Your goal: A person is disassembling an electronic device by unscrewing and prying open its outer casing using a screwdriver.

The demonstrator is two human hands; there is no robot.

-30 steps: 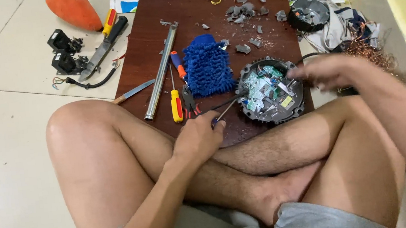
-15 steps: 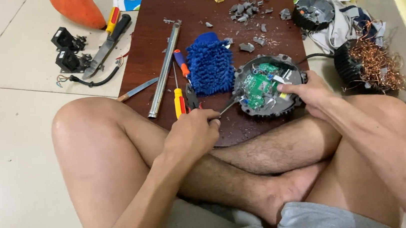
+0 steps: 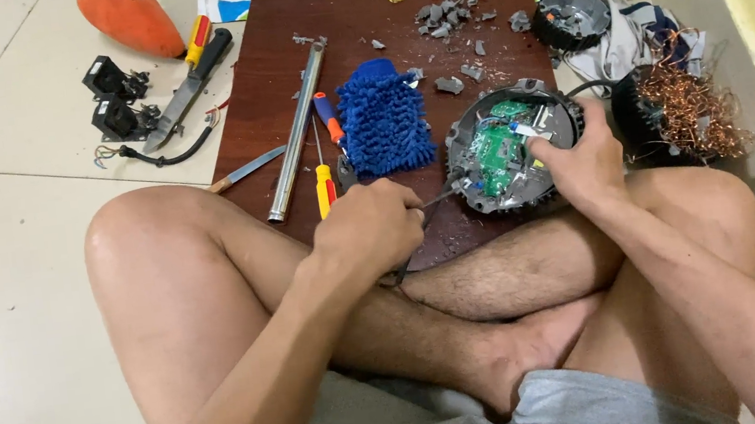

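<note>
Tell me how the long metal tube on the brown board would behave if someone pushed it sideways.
The metal tube looks round and smooth, so it would probably roll across the flat brown board. It seems rigid and fairly heavy. The yellow-handled screwdriver beside it might stop it.

The left hand (image 3: 370, 231) is curled into a closed grip, knuckles up, its forearm running down to the lower left. The right hand (image 3: 582, 158) lies palm down, fingers bent forward, its forearm stretching to the lower right across the crossed bare legs
</note>
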